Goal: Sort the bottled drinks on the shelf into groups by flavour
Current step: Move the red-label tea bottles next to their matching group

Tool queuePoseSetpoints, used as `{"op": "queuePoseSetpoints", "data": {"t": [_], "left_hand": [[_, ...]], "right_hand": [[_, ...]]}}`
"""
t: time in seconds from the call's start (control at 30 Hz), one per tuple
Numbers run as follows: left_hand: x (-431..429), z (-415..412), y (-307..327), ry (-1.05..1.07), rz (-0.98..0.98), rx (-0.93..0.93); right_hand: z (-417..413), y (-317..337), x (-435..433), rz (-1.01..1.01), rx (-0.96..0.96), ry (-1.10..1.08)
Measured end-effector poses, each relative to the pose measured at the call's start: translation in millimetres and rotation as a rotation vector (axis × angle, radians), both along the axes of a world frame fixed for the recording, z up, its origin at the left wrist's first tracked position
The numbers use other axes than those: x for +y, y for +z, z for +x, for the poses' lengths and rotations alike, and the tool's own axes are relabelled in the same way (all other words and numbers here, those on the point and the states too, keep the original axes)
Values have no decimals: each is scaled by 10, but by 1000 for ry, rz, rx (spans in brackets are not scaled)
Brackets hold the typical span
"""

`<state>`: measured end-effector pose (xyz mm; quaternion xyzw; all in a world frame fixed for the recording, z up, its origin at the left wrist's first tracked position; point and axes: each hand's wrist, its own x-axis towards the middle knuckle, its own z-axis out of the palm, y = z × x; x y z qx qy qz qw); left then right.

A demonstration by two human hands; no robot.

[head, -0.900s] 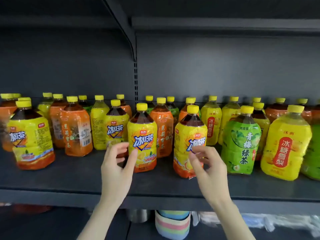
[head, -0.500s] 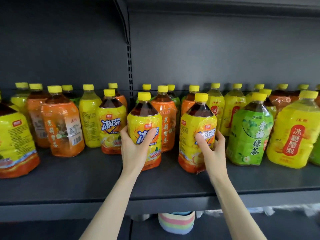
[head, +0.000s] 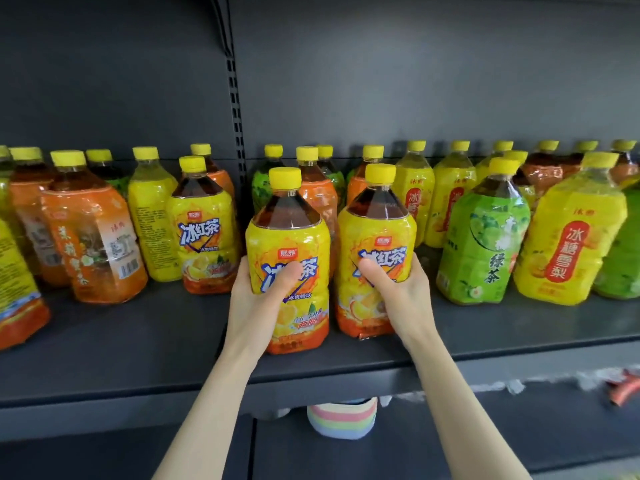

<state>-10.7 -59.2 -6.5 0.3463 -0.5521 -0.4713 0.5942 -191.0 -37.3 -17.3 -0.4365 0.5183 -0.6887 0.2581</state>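
Note:
Two iced black tea bottles with yellow and orange labels stand side by side at the front of the dark shelf [head: 138, 344]. My left hand [head: 258, 299] grips the left bottle [head: 289, 244], thumb across its label. My right hand [head: 398, 296] grips the right bottle [head: 377, 230] the same way. A third bottle of that flavour [head: 204, 230] stands further back on the left. Orange-labelled bottles [head: 93, 237], a green tea bottle [head: 485, 244] and a yellow pear drink bottle [head: 568, 237] stand around them.
More yellow-capped bottles of mixed flavours fill the back row against the dark rear panel. Another yellow and orange bottle [head: 17, 289] sits at the far left edge. Below the shelf a pastel striped container [head: 341, 419] shows.
Both hands reached forward from open air and closed around the two front iced tea bottles. The two bottles now stand closer together, and the view has moved nearer to the shelf.

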Motion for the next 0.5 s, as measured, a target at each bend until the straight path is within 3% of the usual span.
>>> {"op": "queuePoseSetpoints", "data": {"t": [0.27,0.5], "left_hand": [[484,-242,-16,76,-85,30],[1231,-955,35,10,-92,23]], "right_hand": [[35,52,686,-66,-20,-80],[-661,117,1609,-78,-4,-146]]}}
